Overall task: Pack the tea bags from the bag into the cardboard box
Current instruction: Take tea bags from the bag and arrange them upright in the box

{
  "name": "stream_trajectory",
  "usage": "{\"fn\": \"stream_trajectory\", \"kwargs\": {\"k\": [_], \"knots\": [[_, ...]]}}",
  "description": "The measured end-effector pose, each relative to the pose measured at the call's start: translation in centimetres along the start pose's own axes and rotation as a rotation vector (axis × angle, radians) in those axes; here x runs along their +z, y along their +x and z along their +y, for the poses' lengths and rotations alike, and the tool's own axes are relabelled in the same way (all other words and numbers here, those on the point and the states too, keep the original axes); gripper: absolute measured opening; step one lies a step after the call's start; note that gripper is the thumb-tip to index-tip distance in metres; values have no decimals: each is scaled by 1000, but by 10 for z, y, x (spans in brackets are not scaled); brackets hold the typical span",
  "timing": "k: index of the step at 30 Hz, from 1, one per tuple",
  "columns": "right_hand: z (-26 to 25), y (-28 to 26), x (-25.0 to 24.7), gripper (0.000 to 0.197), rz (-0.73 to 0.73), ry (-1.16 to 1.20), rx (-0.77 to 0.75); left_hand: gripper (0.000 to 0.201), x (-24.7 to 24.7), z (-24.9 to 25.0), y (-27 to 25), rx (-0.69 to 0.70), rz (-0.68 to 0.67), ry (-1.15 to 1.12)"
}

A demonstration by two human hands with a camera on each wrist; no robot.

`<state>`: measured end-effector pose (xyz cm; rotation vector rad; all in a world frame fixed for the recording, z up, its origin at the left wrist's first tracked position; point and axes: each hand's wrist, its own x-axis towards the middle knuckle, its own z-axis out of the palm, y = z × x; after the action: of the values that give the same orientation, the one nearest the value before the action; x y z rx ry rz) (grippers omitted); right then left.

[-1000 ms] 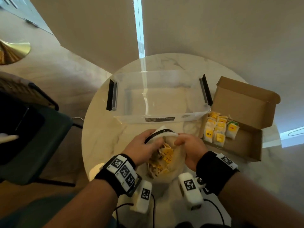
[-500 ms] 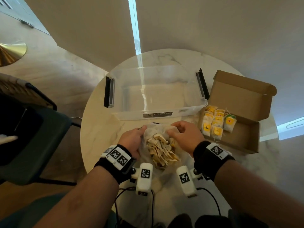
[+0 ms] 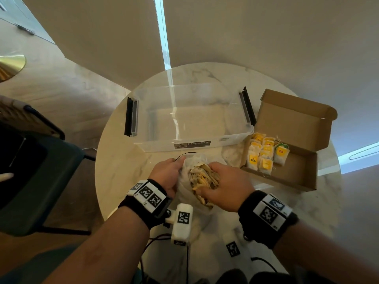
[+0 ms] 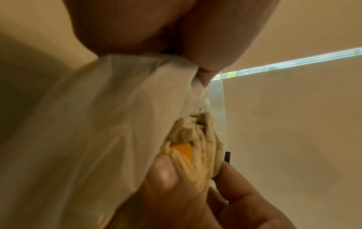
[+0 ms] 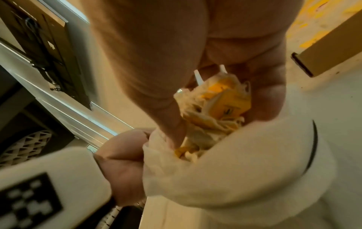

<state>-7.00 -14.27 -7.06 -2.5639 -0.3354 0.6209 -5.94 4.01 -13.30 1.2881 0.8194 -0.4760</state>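
A white cloth bag (image 3: 185,177) (image 4: 109,124) (image 5: 235,162) lies on the round table in front of me, its mouth open. My left hand (image 3: 167,174) (image 5: 121,164) grips the bag's left rim. My right hand (image 3: 220,184) (image 5: 225,93) is curled round a bunch of tea bags (image 3: 202,178) (image 4: 195,139) (image 5: 213,111) at the mouth, thumb on one side, fingers on the other. The open cardboard box (image 3: 297,177) stands to the right, with several yellow-tagged tea bags (image 3: 264,155) lined up in its left end.
A clear plastic tub (image 3: 190,117) with black handles stands just beyond the bag. The box lid (image 3: 295,119) stands up at the back. A dark chair (image 3: 37,175) is to the left of the marble table (image 3: 117,167). Wrist camera cables hang near the table's front edge.
My right hand has let go of the bag's right rim and closed on a bunch of tea bags at the mouth. The left hand keeps its hold on the rim.
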Motion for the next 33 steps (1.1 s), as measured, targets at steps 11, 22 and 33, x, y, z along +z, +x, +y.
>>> {"fn": "stream_trajectory", "kwargs": {"k": [11,22,33], "knots": [[32,4,-16,18,-67,518,45,31,-4,13,-9,242,175,444],[42,2,-75,41,-372,948,-13,37,4,48,-45,809,260,886],[14,3,-142,24,-718,109,-78,77,104,54,-74,-4,-1091,55]]}}
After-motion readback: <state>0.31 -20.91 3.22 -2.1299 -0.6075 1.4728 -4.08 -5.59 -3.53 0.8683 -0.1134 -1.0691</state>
